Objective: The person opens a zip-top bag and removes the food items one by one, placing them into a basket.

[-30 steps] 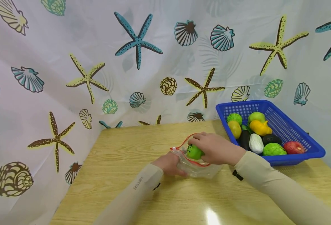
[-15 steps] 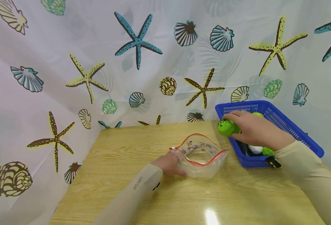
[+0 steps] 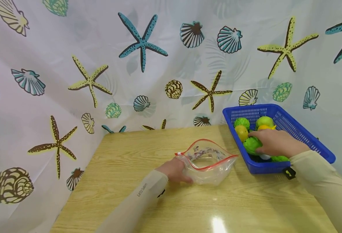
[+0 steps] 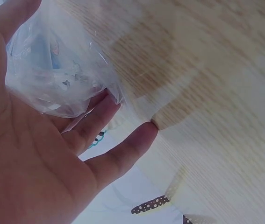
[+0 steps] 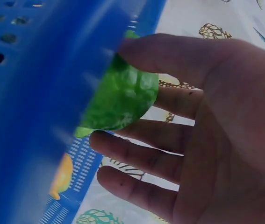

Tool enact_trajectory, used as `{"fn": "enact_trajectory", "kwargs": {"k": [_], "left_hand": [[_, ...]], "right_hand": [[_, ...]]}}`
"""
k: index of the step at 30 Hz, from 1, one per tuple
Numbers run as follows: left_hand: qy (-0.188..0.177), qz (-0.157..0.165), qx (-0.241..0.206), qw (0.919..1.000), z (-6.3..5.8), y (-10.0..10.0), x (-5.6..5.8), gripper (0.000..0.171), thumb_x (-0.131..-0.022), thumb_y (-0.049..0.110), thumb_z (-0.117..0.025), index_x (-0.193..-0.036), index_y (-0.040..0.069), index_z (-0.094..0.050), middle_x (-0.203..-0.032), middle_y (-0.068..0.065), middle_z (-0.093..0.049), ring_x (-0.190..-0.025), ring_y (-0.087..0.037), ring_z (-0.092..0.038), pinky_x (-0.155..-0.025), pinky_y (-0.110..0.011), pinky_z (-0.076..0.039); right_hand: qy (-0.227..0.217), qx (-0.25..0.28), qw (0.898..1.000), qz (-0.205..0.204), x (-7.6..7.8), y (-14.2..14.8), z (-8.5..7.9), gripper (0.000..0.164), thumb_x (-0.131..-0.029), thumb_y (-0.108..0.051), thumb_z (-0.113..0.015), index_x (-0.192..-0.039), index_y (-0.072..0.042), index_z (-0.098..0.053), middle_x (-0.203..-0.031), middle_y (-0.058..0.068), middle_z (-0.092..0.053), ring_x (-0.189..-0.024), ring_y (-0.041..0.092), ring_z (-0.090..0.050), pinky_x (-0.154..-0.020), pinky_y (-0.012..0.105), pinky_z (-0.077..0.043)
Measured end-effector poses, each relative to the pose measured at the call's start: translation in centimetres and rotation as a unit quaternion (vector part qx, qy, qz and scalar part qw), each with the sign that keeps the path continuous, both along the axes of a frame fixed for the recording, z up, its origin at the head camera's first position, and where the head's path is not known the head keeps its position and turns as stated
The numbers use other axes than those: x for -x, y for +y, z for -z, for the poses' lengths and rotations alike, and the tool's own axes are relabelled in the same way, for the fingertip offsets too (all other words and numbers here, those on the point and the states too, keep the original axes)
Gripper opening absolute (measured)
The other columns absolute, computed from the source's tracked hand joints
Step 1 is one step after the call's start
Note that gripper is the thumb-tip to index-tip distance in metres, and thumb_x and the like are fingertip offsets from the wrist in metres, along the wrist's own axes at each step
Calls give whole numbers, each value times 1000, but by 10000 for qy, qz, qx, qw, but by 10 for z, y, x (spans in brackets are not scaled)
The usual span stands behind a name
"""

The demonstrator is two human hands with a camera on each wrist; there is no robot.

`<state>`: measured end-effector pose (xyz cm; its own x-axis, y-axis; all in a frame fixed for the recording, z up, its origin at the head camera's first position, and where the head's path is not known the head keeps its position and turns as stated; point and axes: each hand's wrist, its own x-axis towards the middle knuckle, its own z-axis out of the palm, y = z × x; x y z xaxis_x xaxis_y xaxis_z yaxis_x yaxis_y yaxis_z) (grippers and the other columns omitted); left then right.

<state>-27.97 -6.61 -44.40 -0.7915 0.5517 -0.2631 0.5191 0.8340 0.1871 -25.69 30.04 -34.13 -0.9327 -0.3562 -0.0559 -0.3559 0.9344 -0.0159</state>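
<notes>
A clear zip bag (image 3: pixel 211 174) with a red seal strip sits on the table, its mouth gaping upward. My left hand (image 3: pixel 174 170) holds the bag's left side, with the thumb in front and some fingers behind the film. In the left wrist view, two fingers of the left hand (image 4: pixel 43 154) extend past the bag (image 4: pixel 53 88). My right hand (image 3: pixel 278 142) grips a bumpy green fruit (image 3: pixel 251 145) inside the blue basket (image 3: pixel 246 160). The right wrist view shows the right hand's (image 5: pixel 183 126) thumb and fingers around the green fruit (image 5: pixel 127 98), partly hidden by the basket wall (image 5: pixel 34 107).
Other produce lies in the basket: a knobbly green fruit (image 3: pixel 242 123), a yellowish round fruit (image 3: pixel 241 132), a light green fruit (image 3: pixel 264 121) and a yellow piece (image 3: pixel 265 127). The basket stands at the table's (image 3: pixel 136 152) right, near the patterned curtain (image 3: pixel 159 106).
My right hand has lifted the green fruit out of the bag, carried it right and lowered it into the basket. The left hand has stayed at the bag.
</notes>
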Motion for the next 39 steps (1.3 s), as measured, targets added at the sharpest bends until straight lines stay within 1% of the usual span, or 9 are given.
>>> {"fn": "enact_trajectory", "kwargs": {"k": [12, 16, 19, 24, 27, 30, 34, 36, 39], "left_hand": [[111, -54, 23, 9999, 0, 1, 2, 72, -68, 73, -65, -111, 15, -65, -118, 4, -55, -92, -11, -47, -80, -32, -49], [396, -188, -168, 9989, 4, 0, 5, 83, -68, 75, -65, -125, 14, -58, -130, 4, -51, -93, -12, -48, -79, -34, -50], [723, -340, -382, 9961, 6, -1, 8, 89, -68, 70, -69, -137, 16, -49, -146, 3, -39, -110, -15, -46, -82, -39, -50], [1442, -638, -726, 9848, 5, -2, 17, 70, -70, 56, -76, -122, 10, -63, -146, -3, -37, -122, -23, -37, -72, -46, -54], [1880, -833, -1157, 9718, 2, -3, 25, 49, -68, 45, -81, -99, 7, -71, -144, -9, -33, -124, -23, -32, -58, -39, -56], [2234, -986, -1566, 9570, -1, -6, 38, 46, -64, 31, -85, -99, 6, -70, -148, -10, -19, -126, -22, -24, -48, -31, -53], [2518, -959, -1748, 9470, 2, -13, 57, 78, -55, 14, -85, -128, 10, -57, -152, -9, -8, -132, -21, -13, -41, -23, -47], [2582, -862, -1760, 9460, 2, -19, 63, 105, -53, 6, -82, -146, 18, -36, -154, -8, -5, -135, -21, -6, -52, -26, -54], [2479, -523, -1768, 9511, -1, -28, 65, 112, -56, -4, -73, -152, 21, -21, -156, -7, 1, -137, -25, -2, -78, -34, -55]], "right_hand": [[-131, 344, 9993, -40, -3, 6, 0, 49, -88, -23, -67, -133, -8, -54, -117, 19, -63, -93, 28, -60, -74, 57, -51], [-223, 351, 9991, -49, -6, 10, -1, 42, -92, -23, -62, -130, -6, -56, -110, 17, -66, -79, 20, -62, -68, 54, -53], [-339, 310, 9989, -26, -8, 12, -1, 39, -94, -24, -60, -128, -6, -58, -105, 14, -68, -74, 17, -62, -66, 53, -53], [-239, 324, 9992, 51, -14, 14, -2, 37, -93, -26, -60, -125, -7, -61, -105, 15, -68, -77, 22, -62, -66, 54, -53], [-103, 382, 9992, 98, -18, 15, -2, 37, -92, -26, -61, -124, -8, -61, -107, 16, -68, -75, 23, -62, -59, 50, -53], [46, 404, 9992, 62, -21, 15, -2, 37, -91, -26, -62, -124, -9, -62, -106, 16, -68, -75, 24, -62, -56, 48, -52], [171, 462, 9988, -42, -23, 13, -1, 37, -89, -25, -64, -123, -10, -62, -104, 13, -69, -73, 21, -61, -56, 48, -53], [218, 500, 9985, -67, -24, 12, 0, 37, -89, -25, -65, -123, -10, -62, -104, 12, -69, -71, 19, -61, -55, 46, -53], [251, 507, 9984, -44, -28, 12, -2, 37, -89, -26, -65, -123, -9, -63, -105, 12, -69, -73, 20, -62, -54, 44, -53]]}}
